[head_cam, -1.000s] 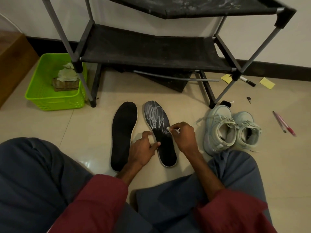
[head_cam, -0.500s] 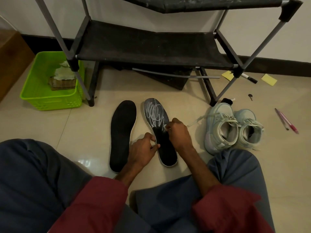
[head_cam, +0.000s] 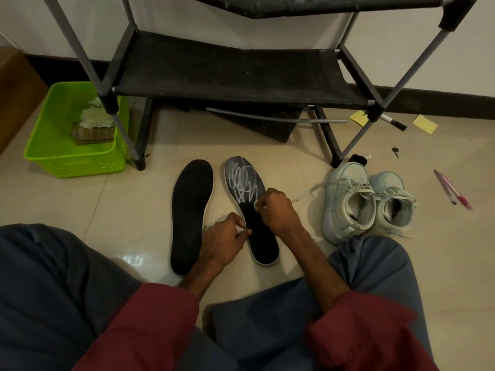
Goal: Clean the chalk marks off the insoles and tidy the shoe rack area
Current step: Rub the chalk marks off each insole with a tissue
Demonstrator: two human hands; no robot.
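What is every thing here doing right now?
Right insole: flat, chalk-scribbled.
Left insole: flat, no marks.
Right hand: pinching something small and white on the scribbled insole.
Left hand: steadying its edge.
Shoes: upright, side by side.
Green basket: holding cloths.
Shoe rack: shelves bare.

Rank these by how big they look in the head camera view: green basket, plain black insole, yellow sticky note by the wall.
1. Green basket
2. Plain black insole
3. Yellow sticky note
The basket lies farther away, yet looks biggest.
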